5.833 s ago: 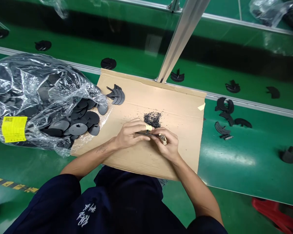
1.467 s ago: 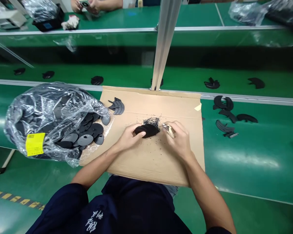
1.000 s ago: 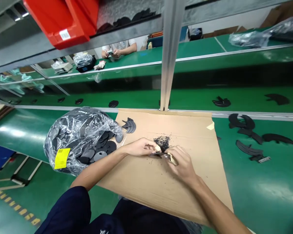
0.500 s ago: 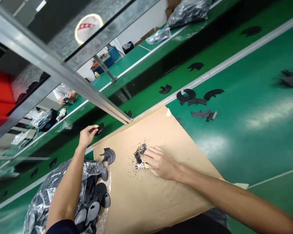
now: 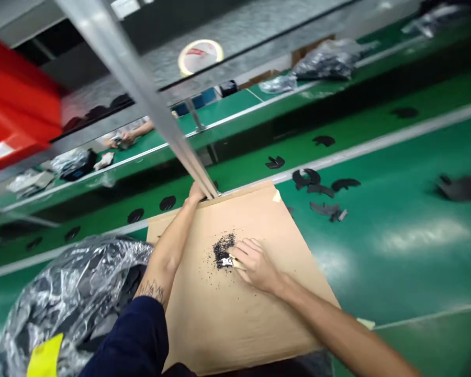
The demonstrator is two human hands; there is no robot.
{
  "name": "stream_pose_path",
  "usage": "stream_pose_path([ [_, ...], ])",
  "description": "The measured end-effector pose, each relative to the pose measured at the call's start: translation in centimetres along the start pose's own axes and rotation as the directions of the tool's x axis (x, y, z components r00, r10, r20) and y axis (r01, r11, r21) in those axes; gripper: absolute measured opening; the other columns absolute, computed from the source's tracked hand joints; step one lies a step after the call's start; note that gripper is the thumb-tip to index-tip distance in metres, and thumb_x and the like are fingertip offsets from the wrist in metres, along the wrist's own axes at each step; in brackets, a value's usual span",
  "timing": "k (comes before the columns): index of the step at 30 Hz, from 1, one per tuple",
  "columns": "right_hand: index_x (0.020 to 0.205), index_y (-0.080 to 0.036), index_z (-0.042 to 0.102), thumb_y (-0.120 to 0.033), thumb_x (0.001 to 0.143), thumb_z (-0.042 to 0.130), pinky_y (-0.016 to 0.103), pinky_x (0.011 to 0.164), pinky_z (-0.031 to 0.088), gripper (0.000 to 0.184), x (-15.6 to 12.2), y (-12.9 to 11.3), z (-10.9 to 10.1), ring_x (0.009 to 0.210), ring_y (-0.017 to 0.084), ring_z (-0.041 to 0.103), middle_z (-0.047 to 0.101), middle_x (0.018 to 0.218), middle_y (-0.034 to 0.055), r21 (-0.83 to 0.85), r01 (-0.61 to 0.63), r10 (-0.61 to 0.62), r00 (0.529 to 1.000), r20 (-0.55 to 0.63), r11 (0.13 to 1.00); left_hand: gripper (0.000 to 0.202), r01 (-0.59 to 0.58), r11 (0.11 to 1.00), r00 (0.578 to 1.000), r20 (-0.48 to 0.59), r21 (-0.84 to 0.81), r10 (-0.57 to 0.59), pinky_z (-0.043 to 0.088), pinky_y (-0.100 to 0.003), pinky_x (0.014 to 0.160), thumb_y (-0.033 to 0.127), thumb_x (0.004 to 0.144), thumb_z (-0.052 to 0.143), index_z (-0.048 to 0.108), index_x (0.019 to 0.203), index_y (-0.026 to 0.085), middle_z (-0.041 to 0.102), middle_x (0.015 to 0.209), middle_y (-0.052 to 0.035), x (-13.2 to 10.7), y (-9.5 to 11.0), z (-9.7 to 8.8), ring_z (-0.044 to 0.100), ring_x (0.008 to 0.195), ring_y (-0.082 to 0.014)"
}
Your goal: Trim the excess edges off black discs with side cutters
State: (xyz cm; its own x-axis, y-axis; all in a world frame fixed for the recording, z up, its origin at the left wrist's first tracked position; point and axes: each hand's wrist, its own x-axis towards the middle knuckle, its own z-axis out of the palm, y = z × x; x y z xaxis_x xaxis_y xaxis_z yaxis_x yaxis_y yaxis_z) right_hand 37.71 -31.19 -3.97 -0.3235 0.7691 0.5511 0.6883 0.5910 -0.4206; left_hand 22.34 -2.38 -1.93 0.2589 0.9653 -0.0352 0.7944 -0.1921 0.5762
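Note:
My right hand [image 5: 255,264] is closed around a pair of nippers [image 5: 227,262] with pale handles, their metal jaws pointing left. The jaws lie by a pile of tiny black bits [image 5: 223,245] scattered on a brown cardboard sheet [image 5: 239,319]. My left hand [image 5: 196,192] reaches over the sheet's far edge onto the green belt. A metal post [image 5: 157,99] covers its fingers, so any hold is hidden. Just beyond the post, a sliver of a dark piece shows close to that hand.
Flat black curved parts [image 5: 275,163] lie along the green belt [image 5: 235,167]. More curved parts [image 5: 321,190] rest on the green table at right. A clear plastic bag [image 5: 74,288] of dark parts stands at left. A red bin [image 5: 15,99] and tape roll [image 5: 200,56] sit above.
My left hand has moved right along the belt, behind the post; the dark piece it held is no longer seen in it. My right hand stays with the nippers. The view has shifted.

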Motion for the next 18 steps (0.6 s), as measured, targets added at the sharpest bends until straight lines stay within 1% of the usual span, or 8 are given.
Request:
stream_pose_path([
  [2,0.109,-0.017,0.062,-0.01,0.087,0.054,0.034,0.075,0.041,0.024,0.2,0.4,-0.3,0.086,0.022,0.055,0.066,0.093,0.0088,0.009,0.001,-0.001,1.0,-0.018,1.0,0.036,0.064,0.996,0.996,-0.061,-0.059,-0.068,0.058,-0.044,0.095,0.037,0.098,0.064,0.061,0.127,0.016,0.063,0.128,-0.0104,0.1,0.3,-0.2,0.065,0.112,-0.0237],
  [5,0.111,-0.017,0.063,-0.01,0.087,0.051,0.035,0.074,0.044,0.028,0.6,0.8,-0.5,0.085,0.023,0.058,0.068,0.092,0.0097,0.03,0.008,-0.007,1.0,-0.025,1.0,0.035,0.085,0.984,0.981,-0.162,-0.156,-0.11,0.059,-0.044,0.093,0.037,0.098,0.064,0.061,0.126,0.016,0.064,0.127,-0.0102,-0.4,0.3,-2.2,0.066,0.11,-0.0233],
  [8,0.108,-0.018,0.065,-0.013,0.091,0.05,0.036,0.072,0.047,0.023,1.0,0.8,-0.6,0.081,0.023,0.06,0.069,0.088,0.0093,0.088,-0.019,0.024,0.998,-0.058,0.996,0.031,0.048,0.967,0.961,-0.252,-0.252,-0.113,0.057,-0.038,0.092,0.021,0.095,0.065,0.061,0.125,0.013,0.068,0.109,-0.0078,-1.9,-0.5,-5.5,0.068,0.098,-0.0192],
  [10,0.106,-0.019,0.065,-0.019,0.095,0.052,0.037,0.075,0.05,0.018,1.3,0.6,-0.5,0.083,0.023,0.063,0.07,0.091,0.0097,0.197,-0.099,0.118,0.989,-0.086,0.975,0.034,0.002,0.951,0.955,-0.281,-0.31,-0.094,0.055,-0.032,0.088,0.007,0.089,0.062,0.062,0.123,0.011,0.068,0.094,-0.0045,-3.9,-1.3,-7.5,0.068,0.086,-0.0155],
  [13,0.114,-0.02,0.064,-0.033,0.099,0.053,0.039,0.085,0.054,0.023,1.7,0.3,-0.5,0.095,0.023,0.067,0.072,0.104,0.0114,0.455,-0.27,0.326,0.944,-0.047,0.849,0.027,-0.086,0.917,0.966,-0.257,-0.389,-0.018,0.055,-0.026,0.079,0.004,0.081,0.064,0.068,0.107,0.01,0.068,0.088,-0.0019,-8.8,-2.1,-8.7,0.067,0.074,-0.0122],
  [16,0.127,-0.02,0.06,-0.047,0.099,0.052,0.037,0.077,0.056,0.04,2.2,0.0,-0.6,0.084,0.02,0.066,0.071,0.116,0.0134,0.669,-0.402,0.436,0.891,0.128,0.624,0.01,-0.22,0.864,0.969,-0.202,-0.453,0.141,0.057,-0.025,0.076,0.011,0.077,0.073,0.069,0.086,0.014,0.07,0.084,-0.0016,-15.8,-1.8,-7.7,0.071,0.076,-0.0147],
  [17,0.13,-0.02,0.059,-0.051,0.098,0.053,0.036,0.072,0.055,0.045,2.3,-0.1,-0.6,0.077,0.018,0.064,0.071,0.117,0.0136,0.71,-0.442,0.436,0.876,0.207,0.549,0.005,-0.361,0.805,0.932,-0.182,-0.471,0.312,0.058,-0.027,0.076,0.015,0.081,0.072,0.069,0.085,0.015,0.071,0.085,-0.0033,-18.3,-1.5,-7.0,0.072,0.078,-0.0165],
  [18,0.13,-0.021,0.059,-0.054,0.096,0.055,0.035,0.069,0.055,0.048,2.4,-0.2,-0.6,0.072,0.017,0.062,0.071,0.116,0.0132,0.73,-0.482,0.42,0.86,0.289,0.485,0.002,-0.484,0.742,0.872,-0.183,-0.463,0.455,0.058,-0.03,0.079,0.017,0.085,0.069,0.07,0.087,0.016,0.072,0.087,-0.0049,-20.6,-1.2,-6.4,0.072,0.082,-0.0182],
])
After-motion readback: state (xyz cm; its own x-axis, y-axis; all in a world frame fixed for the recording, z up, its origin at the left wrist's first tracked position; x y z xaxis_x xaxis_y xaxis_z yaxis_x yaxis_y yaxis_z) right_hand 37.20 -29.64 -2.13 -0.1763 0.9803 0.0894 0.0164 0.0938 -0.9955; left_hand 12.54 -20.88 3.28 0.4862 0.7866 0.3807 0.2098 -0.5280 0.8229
